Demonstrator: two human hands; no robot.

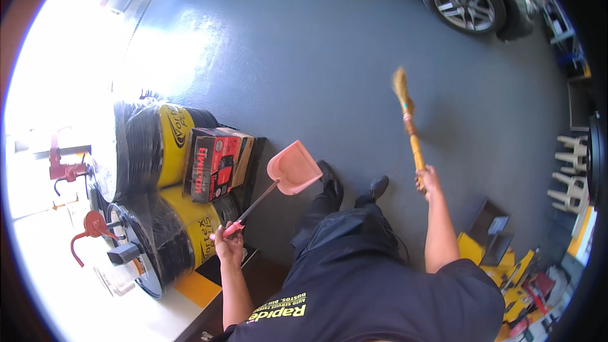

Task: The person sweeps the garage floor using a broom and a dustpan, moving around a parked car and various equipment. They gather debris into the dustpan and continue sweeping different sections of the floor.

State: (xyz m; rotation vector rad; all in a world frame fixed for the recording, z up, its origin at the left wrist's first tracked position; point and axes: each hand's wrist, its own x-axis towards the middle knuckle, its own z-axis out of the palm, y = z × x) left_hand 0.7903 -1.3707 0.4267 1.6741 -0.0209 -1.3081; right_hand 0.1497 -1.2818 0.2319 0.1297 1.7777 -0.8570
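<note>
My left hand (229, 246) is closed round the pink grip of a long-handled dustpan (295, 168). Its pink pan hangs above the floor, just ahead of my left foot, and looks bare inside. Out to the right, my right hand (429, 180) grips the yellow handle of a short straw broom (408, 120). The broom's bristles point away from me, and a soft shadow lies on the floor to their right. Dustpan and broom are well apart from each other.
Two black-and-yellow drums (161, 142) in clear wrap stand at my left, with red hand pumps (96, 223) beside them. A red-and-black carton (215, 164) rests against them. A car (465, 5) is parked ahead. White plastic chairs (570, 191) and yellow equipment (472, 248) are at right.
</note>
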